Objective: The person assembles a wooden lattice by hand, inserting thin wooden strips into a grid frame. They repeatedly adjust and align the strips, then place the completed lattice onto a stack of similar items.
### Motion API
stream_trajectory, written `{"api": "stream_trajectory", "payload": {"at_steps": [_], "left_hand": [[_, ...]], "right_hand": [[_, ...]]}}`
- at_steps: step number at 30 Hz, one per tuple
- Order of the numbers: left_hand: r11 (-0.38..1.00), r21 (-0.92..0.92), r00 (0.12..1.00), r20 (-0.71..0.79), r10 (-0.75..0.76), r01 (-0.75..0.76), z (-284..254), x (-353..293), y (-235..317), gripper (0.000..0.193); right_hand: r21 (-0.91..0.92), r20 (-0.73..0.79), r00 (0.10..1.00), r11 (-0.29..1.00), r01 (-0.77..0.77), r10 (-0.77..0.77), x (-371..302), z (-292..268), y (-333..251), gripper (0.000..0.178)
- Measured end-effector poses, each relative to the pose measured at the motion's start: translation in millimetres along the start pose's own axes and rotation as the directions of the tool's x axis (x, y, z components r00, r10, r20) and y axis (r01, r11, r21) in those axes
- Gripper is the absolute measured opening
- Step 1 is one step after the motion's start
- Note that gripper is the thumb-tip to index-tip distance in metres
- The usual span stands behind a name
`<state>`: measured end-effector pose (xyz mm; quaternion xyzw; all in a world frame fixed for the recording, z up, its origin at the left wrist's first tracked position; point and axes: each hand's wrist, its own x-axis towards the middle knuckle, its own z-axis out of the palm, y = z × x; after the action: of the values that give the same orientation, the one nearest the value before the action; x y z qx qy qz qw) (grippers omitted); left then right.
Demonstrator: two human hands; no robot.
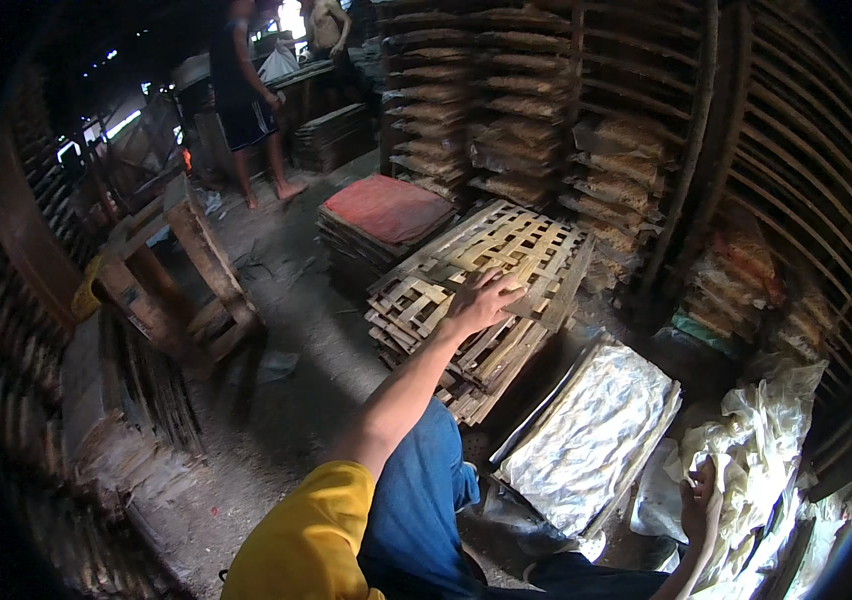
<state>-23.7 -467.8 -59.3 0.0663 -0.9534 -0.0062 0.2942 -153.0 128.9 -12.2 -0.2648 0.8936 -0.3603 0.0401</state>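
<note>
The left hand is laid on top of the stack of woven lattice panels, fingers partly spread; whether a slat is gripped cannot be told. Crumpled translucent plastic sheeting, located to the near right of the stack, is touched by the curled fingers of the right hand; whether it is pinched cannot be told. A plastic-covered panel is positioned between the stack and the sheeting.
</note>
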Motion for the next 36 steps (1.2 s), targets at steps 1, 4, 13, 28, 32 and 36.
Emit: {"api": "stream_trajectory", "payload": {"at_steps": [1, 4, 13, 28, 32, 36], "left_hand": [[0.999, 0.019, 0.998, -0.054, 0.039, -0.038, -9, 12, 5, 0.062], [0.997, -0.078, 0.975, -0.223, 0.002, -0.020, -11, 29, -16, 0.043], [0.996, -0.091, 0.642, -0.763, -0.074, 0.006, -155, 116, 45, 0.030], [0.759, -0.580, 0.810, -0.573, -0.124, -0.295, -207, 190, 287, 0.046], [0.548, -0.753, 0.908, -0.418, 0.027, -0.363, -183, 188, 380, 0.041], [0.244, -0.943, 0.971, -0.200, 0.128, -0.227, -140, 168, 474, 0.036]], "right_hand": [[0.002, 0.005, 1.000, 1.000, 0.016, -0.016, 2, -1, 7, 0.076], [0.034, 0.030, 0.999, 0.999, 0.026, -0.027, 0, 9, 10, 0.086], [0.026, 0.043, 0.998, 0.998, -0.051, 0.050, -21, -7, 1, 0.093], [0.600, -0.547, 0.729, 0.800, 0.000, 0.410, -226, -16, 5, 0.051], [0.642, -0.569, 0.578, 0.755, -0.131, 0.585, -310, 20, 53, 0.041], [0.776, -0.514, 0.367, 0.602, -0.188, 0.776, -364, 53, 56, 0.032]]}}
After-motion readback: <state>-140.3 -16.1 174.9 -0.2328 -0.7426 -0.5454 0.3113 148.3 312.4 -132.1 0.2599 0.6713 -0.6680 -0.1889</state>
